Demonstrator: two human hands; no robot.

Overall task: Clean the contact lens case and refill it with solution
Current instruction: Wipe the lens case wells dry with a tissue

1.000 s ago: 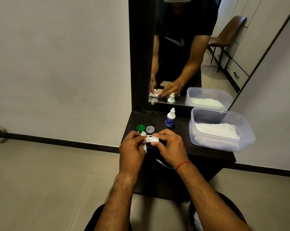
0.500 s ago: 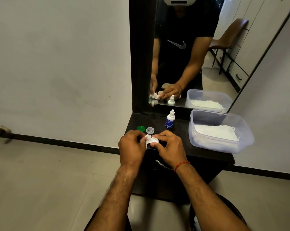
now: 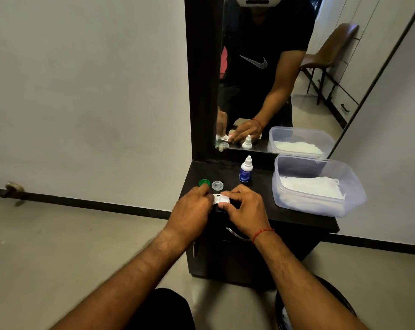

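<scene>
Both forearms come in from the bottom. Left grip [image 3: 192, 208] is curled, pinching the left end of the white plastic contact lens case [image 3: 222, 199]. Right grip [image 3: 244, 208] clamps its right end between thumb and forefinger, with a red thread bracelet [image 3: 262, 233] on that wrist. The case is held just above the near edge of the dark counter [image 3: 297, 215], toward the left corner. Just beyond, by the left edge, a green round cap [image 3: 204, 182] and a clear round cap [image 3: 217, 185] sit side by side. A small white dropper bottle with a blue label [image 3: 245, 169] stands upright toward the far edge. A clear plastic tub [image 3: 282, 186] holding white tissues [image 3: 311, 186] fills the right end. A mirror [image 3: 261, 67] stands behind.
</scene>
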